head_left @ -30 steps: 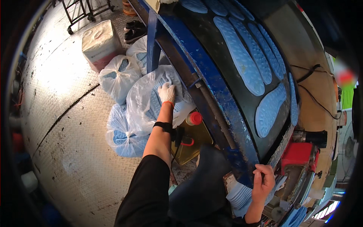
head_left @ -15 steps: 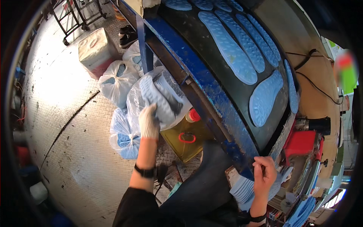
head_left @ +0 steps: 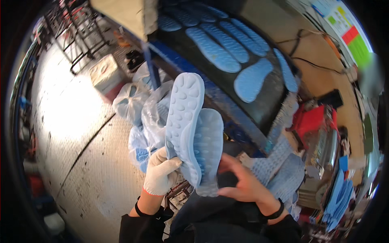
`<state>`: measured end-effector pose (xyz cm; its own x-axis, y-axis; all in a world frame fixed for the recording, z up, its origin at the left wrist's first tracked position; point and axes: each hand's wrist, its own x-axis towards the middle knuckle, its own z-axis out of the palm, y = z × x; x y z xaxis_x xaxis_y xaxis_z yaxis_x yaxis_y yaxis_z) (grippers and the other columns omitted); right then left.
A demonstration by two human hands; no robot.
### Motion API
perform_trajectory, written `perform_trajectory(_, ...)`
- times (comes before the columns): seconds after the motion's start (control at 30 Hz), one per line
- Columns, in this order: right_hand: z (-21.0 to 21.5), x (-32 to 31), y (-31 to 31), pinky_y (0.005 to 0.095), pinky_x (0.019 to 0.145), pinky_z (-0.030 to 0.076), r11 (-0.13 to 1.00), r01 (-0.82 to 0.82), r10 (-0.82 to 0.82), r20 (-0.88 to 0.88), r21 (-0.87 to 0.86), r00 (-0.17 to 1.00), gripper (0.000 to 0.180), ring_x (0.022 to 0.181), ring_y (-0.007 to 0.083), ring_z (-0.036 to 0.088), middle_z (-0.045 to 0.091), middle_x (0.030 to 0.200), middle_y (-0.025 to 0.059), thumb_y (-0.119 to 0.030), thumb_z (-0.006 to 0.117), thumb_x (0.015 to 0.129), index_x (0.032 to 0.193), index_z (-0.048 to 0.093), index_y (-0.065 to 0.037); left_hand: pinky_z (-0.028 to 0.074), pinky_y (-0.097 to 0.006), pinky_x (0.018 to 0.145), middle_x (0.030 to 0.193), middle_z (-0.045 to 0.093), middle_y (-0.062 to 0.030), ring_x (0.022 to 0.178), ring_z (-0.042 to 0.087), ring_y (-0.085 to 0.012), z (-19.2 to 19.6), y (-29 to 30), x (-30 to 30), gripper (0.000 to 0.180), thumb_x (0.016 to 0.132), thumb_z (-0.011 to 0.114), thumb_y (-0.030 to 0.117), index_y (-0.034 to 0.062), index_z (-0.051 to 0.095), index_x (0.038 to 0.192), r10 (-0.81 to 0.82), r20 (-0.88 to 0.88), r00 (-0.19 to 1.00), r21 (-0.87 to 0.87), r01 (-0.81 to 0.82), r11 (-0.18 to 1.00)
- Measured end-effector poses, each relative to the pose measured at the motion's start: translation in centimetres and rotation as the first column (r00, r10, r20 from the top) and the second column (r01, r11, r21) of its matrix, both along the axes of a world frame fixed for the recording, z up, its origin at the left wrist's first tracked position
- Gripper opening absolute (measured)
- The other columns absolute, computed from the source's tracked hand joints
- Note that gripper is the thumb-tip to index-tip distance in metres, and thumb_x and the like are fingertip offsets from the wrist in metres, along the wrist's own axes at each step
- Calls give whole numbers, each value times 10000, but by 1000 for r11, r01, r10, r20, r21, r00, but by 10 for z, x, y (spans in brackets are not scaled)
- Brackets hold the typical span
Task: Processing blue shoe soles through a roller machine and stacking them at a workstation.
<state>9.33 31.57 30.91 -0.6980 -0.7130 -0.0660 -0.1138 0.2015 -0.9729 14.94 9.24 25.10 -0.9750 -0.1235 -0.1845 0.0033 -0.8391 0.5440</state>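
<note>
My left hand [head_left: 161, 172], in a white knit glove, grips a light blue insole [head_left: 184, 109] with raised bumps, its thumb pressed on the surface. A second light blue insole [head_left: 209, 137] sits just behind it, overlapping it at the lower end; how it is held there is partly hidden. My bare right hand [head_left: 243, 182] is at that second insole's right edge, thumb and fingers apart and slightly blurred. Whether the fingertips touch it I cannot make out. Several more blue insoles [head_left: 216, 50] lie on the black belt [head_left: 259, 111] of a blue-framed machine ahead.
Clear plastic bags [head_left: 129, 103] with blue insoles stand on the metal floor [head_left: 97, 162] at left, near a worn whitish block [head_left: 106, 77]. Loose insoles [head_left: 285, 174] lie to the right of my hands. Beyond them is a red machine part [head_left: 310, 125]. A black wheeled rack [head_left: 81, 40] stands far left.
My left hand has lifted the insoles from the open plastic bag to in front of me. My right hand has left the machine's corner and come beside them. The view has shifted.
</note>
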Motion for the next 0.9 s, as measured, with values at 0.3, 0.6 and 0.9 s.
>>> perform_trajectory(0.3,-23,20,80,344,927,441,749,604,-649,-112,-273,753,530,1113,242,571,544,1244,203,-89,542,958,1417,310,38,498,-358,893,1142,614,-164,985,626,-246,26,34,-2,369,857,538,57,-94,533,1194,-42,22,999,-369,47,928)
perform_trajectory(0.6,-43,-108,140,449,1002,393,232,965,-817,-562,-121,126,586,1210,459,482,458,1344,317,-82,487,946,1447,218,56,486,-319,886,1040,642,-120,931,620,-187,43,60,3,344,840,532,66,-80,571,1149,-51,35,998,-481,61,875)
perform_trajectory(0.9,-100,-217,185,471,1000,403,7,1000,-715,-699,15,16,693,1167,459,489,468,1284,342,-189,605,890,1402,258,125,474,-274,802,987,626,-91,850,593,-150,60,55,0,349,824,521,34,-71,565,1155,-47,83,995,-554,85,828)
